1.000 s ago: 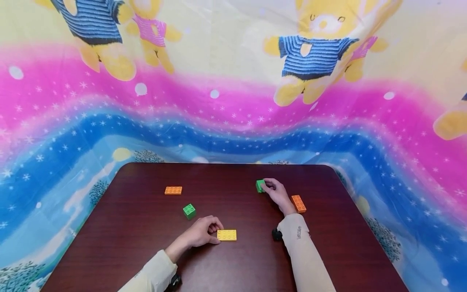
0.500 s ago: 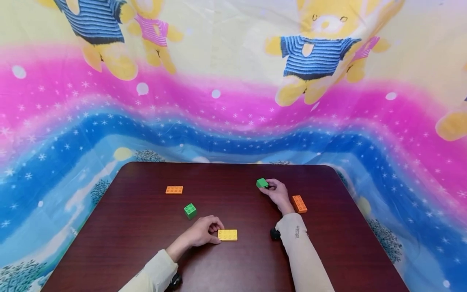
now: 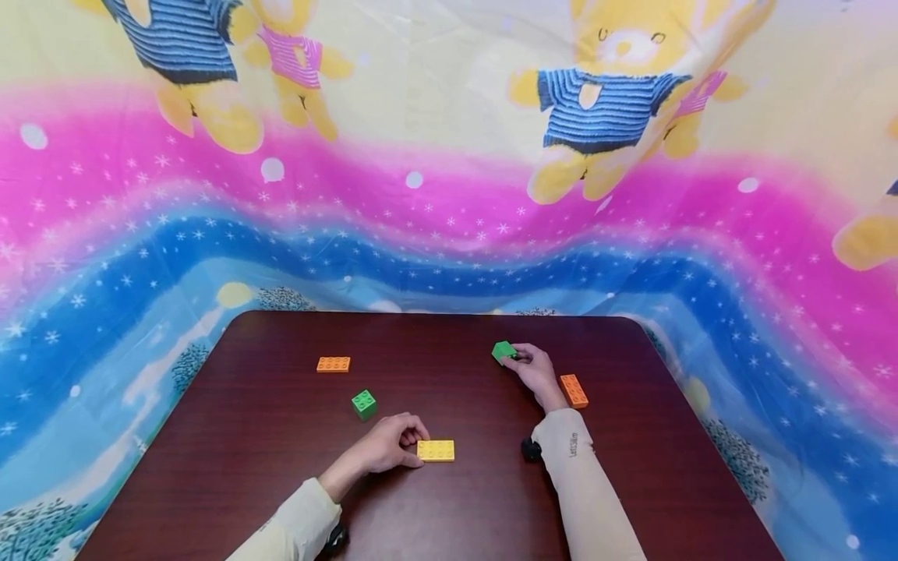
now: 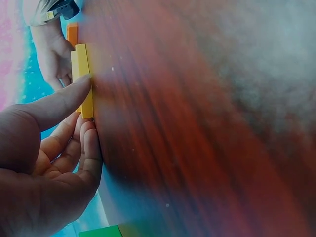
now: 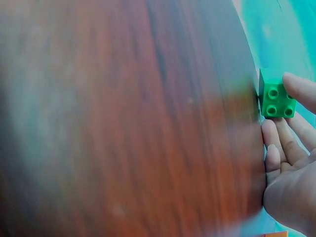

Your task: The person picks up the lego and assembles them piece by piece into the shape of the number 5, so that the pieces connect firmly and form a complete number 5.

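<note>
I see the green block (image 3: 501, 351) near the far edge of the worktop (image 3: 435, 389), in the pinching grip of the right hand (image 3: 536, 369), while the left hand (image 3: 386, 444) pinches the yellow brick (image 3: 436, 450) nearer the camera.

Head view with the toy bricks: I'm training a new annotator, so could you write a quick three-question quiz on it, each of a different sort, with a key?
1. Count: how many orange bricks show in the head view?
2. True or false: the left hand touches the yellow brick with its thumb.
3. Fill in the blank: the right hand holds a ____ .

Key:
1. Two.
2. True.
3. Green brick.
</note>
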Tool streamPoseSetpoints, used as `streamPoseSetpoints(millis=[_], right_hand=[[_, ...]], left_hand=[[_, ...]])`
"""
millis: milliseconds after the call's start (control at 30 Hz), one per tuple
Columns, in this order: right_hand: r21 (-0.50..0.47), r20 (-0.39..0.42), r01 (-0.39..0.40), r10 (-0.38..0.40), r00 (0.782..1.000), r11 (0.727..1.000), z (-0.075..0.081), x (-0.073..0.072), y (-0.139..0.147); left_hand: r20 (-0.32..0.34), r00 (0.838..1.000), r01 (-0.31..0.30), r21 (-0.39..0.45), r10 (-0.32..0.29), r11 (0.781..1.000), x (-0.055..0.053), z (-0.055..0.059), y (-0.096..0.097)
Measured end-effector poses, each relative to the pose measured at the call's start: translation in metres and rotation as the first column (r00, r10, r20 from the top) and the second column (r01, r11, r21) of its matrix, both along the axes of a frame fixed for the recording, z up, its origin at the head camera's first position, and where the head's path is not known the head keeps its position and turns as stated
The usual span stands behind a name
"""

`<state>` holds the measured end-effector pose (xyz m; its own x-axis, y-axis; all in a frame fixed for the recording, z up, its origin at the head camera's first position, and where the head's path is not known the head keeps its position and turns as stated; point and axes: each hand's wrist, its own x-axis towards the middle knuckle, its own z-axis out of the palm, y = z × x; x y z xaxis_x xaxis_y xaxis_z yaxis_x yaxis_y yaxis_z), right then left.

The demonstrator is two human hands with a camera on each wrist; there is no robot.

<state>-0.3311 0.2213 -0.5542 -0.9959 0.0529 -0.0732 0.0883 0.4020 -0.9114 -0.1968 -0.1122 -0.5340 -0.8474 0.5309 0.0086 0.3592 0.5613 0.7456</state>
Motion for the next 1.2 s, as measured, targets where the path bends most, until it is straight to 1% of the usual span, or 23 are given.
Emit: streamPoseSetpoints(millis=[133,300,633,767,900,1200], right_hand=[[-0.015,0.014,0.002,-0.002,1.0,1.0,0.003,0.002,0.001],[0.0,0.0,-0.011,0.011,1.0,1.0,0.008,0.005,0.003],[0.044,-0.016,-0.032,0.033,0.999,0.998,0.007,0.012,0.007],[0.02,-0.023,-0.048,0.049,0.999,0.999,0.008,0.017,0.006],[-0.002,-0.031,-0.065,0.065,0.997,0.998,0.012,0.023,0.004],[0.029,-0.081,-0.103,0.105,0.991,0.994,0.025,0.035,-0.004]], left_hand=[[0.007,1.0,0.001,-0.003,-0.001,1.0,0.0,0.0,0.0],[0.001,1.0,0.006,0.016,-0.006,1.0,0.0,0.0,-0.001],[0.017,1.0,0.006,0.006,-0.006,1.0,0.0,0.001,0.0],[0.017,1.0,0.003,0.005,-0.003,1.0,0.0,0.002,0.001],[0.017,1.0,-0.001,-0.002,0.001,1.0,0.0,0.001,0.001],[0.026,1.0,0.0,0.011,0.0,1.0,0.0,0.002,0.0]])
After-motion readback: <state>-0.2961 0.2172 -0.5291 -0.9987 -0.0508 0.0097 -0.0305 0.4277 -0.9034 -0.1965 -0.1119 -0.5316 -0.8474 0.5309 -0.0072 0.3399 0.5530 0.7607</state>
